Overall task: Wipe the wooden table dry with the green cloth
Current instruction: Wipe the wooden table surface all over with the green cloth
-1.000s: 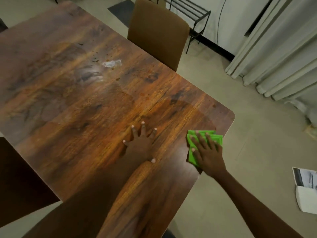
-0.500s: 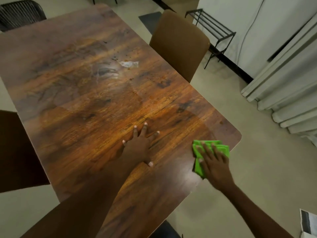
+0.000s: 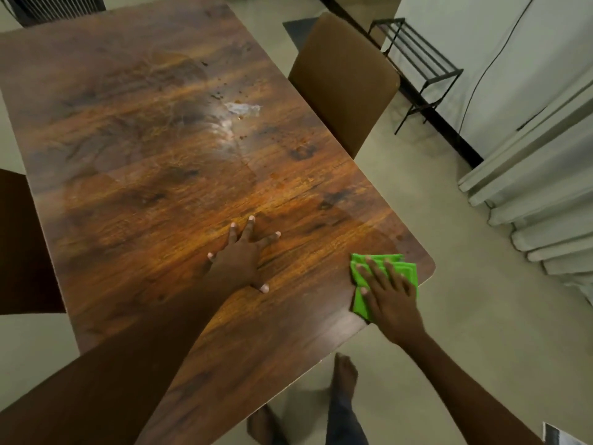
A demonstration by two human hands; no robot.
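The wooden table (image 3: 154, 194) fills the left and middle of the head view. A folded green cloth (image 3: 359, 303) lies at the table's near right corner. My right hand (image 3: 390, 293) presses flat on top of it, fingers spread, covering most of it. My left hand (image 3: 240, 256) rests palm down on the bare wood to the left of the cloth, fingers apart, holding nothing. A wet patch with droplets (image 3: 239, 112) glistens farther up the table.
A brown chair (image 3: 343, 81) stands at the table's right side. A black metal rack (image 3: 414, 62) is by the wall behind it. Grey curtains (image 3: 539, 200) hang at the right. My bare feet (image 3: 345, 377) are on the floor below the table edge.
The camera has tilted and shifted, showing more of the table's far end and my feet. Both hands keep their places on the table, the right one still on the cloth.
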